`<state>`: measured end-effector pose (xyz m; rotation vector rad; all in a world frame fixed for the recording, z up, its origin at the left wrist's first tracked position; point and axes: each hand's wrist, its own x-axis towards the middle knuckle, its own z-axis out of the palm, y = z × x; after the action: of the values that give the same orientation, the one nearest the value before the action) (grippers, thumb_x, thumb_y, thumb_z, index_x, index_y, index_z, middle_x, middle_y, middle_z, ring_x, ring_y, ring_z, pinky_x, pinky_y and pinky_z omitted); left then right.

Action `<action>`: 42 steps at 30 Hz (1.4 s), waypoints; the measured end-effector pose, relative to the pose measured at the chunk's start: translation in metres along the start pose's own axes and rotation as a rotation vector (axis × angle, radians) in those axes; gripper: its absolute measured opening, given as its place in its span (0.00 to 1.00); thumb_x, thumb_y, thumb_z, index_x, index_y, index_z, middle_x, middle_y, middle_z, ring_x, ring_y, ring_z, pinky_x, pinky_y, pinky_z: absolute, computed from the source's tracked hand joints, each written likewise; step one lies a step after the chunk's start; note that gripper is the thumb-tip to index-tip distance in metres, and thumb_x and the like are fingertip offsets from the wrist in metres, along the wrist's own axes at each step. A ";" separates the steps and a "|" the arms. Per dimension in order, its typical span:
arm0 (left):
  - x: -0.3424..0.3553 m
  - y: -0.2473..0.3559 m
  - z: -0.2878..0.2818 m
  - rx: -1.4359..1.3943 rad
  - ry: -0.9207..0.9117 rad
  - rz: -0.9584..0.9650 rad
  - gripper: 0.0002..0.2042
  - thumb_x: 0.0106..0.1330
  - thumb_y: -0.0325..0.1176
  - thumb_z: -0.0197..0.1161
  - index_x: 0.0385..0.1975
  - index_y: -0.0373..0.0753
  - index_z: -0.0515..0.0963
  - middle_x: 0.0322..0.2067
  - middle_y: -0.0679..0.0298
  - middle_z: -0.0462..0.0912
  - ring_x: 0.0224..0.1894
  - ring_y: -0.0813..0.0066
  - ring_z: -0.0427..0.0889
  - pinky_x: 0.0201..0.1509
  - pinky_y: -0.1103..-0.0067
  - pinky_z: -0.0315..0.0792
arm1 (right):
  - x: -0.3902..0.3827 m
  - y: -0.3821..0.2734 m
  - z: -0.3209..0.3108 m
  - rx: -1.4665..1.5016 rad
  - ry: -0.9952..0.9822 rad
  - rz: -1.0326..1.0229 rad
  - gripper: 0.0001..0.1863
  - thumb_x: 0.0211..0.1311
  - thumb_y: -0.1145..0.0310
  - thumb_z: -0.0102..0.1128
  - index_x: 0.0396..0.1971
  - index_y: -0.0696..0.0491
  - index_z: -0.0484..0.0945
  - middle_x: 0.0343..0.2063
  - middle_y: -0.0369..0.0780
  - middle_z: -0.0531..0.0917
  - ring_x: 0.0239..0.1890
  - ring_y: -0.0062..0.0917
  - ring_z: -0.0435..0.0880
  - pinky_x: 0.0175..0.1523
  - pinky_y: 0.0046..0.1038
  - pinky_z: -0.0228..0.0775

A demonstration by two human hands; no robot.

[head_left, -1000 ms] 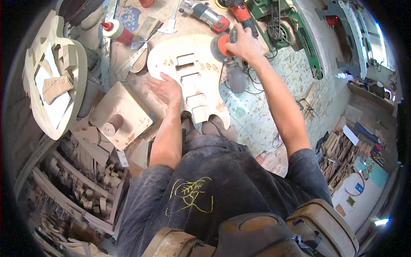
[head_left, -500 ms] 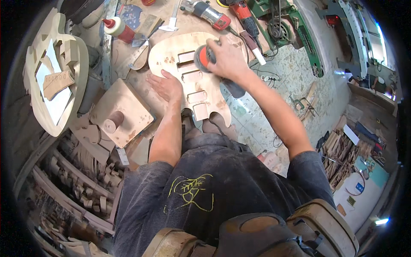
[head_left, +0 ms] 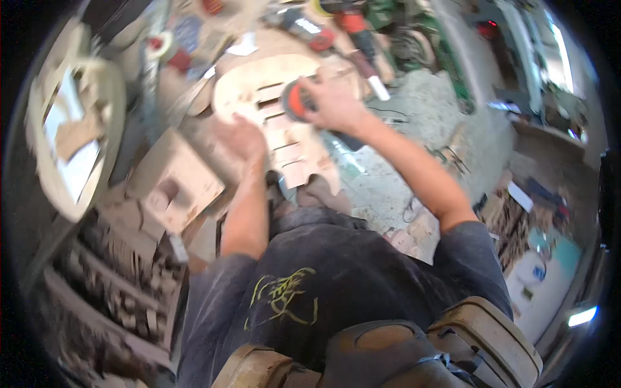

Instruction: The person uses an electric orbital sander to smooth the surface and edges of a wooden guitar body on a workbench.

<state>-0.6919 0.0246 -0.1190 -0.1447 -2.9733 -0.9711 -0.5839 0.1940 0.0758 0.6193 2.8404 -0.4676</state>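
Note:
A pale wooden guitar body (head_left: 238, 75) with cut cavities lies on the cluttered bench below me. My right hand (head_left: 339, 103) grips an orange-and-dark power sander (head_left: 297, 98) over its upper middle, beside the cavities. My left hand (head_left: 239, 139) rests at the body's left edge with fingers stretched out, though blurred. Left of it lies a square wooden board (head_left: 152, 168) with a brown cylinder (head_left: 165, 194) standing on it. The whole view is smeared by motion.
A bottle (head_left: 178, 60) and more power tools (head_left: 317, 35) lie behind the guitar body. Green machinery (head_left: 462, 94) stands at right. Another shaped body (head_left: 107, 155) holding offcuts is at left. Wood pieces (head_left: 501, 220) are piled lower right; offcuts (head_left: 129, 310) fill shelving lower left.
Over the last second my right hand has brought the sander leftward and down from the body's right edge onto its middle. My left hand stays at the left edge. The view has shifted and blurred.

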 end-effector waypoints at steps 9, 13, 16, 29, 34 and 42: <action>0.006 -0.018 0.008 0.169 -0.025 -0.030 0.31 0.77 0.48 0.49 0.64 0.22 0.63 0.64 0.31 0.66 0.65 0.36 0.70 0.68 0.55 0.67 | 0.048 -0.002 -0.010 0.031 0.140 0.084 0.33 0.51 0.59 0.64 0.61 0.45 0.74 0.55 0.57 0.74 0.42 0.49 0.86 0.45 0.46 0.79; 0.006 -0.007 -0.007 0.090 -0.014 -0.172 0.32 0.78 0.50 0.44 0.65 0.23 0.61 0.67 0.28 0.61 0.67 0.34 0.68 0.69 0.53 0.67 | 0.001 -0.021 -0.002 0.101 0.106 -0.012 0.33 0.53 0.59 0.66 0.62 0.46 0.71 0.55 0.59 0.72 0.39 0.52 0.85 0.45 0.47 0.79; 0.002 -0.004 0.004 0.126 -0.037 -0.082 0.32 0.78 0.50 0.43 0.66 0.24 0.60 0.68 0.28 0.60 0.69 0.35 0.65 0.71 0.54 0.64 | 0.000 -0.017 -0.004 0.099 0.018 -0.004 0.35 0.53 0.61 0.67 0.64 0.47 0.70 0.55 0.59 0.71 0.38 0.52 0.84 0.44 0.48 0.79; -0.001 0.009 -0.012 0.048 -0.045 -0.140 0.32 0.78 0.47 0.44 0.70 0.23 0.57 0.70 0.31 0.57 0.74 0.38 0.58 0.78 0.57 0.53 | -0.046 -0.010 0.006 0.021 0.026 -0.043 0.34 0.54 0.57 0.70 0.61 0.45 0.70 0.50 0.52 0.74 0.46 0.52 0.82 0.48 0.46 0.78; 0.005 0.008 -0.025 0.027 -0.052 -0.116 0.32 0.78 0.47 0.45 0.68 0.23 0.57 0.70 0.30 0.57 0.74 0.39 0.57 0.78 0.56 0.54 | -0.019 -0.012 0.001 -0.016 0.125 0.090 0.36 0.54 0.56 0.69 0.63 0.47 0.68 0.51 0.52 0.74 0.47 0.53 0.82 0.50 0.47 0.78; 0.005 -0.007 -0.020 -0.086 -0.071 -0.125 0.31 0.77 0.47 0.48 0.68 0.24 0.57 0.70 0.29 0.55 0.75 0.37 0.53 0.78 0.55 0.51 | -0.039 -0.046 0.009 0.060 0.066 0.120 0.34 0.53 0.61 0.69 0.62 0.47 0.70 0.50 0.55 0.74 0.50 0.51 0.81 0.49 0.46 0.79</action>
<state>-0.6976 0.0077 -0.1070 0.0064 -3.0381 -1.1312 -0.5677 0.1369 0.0890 0.8261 2.8392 -0.5215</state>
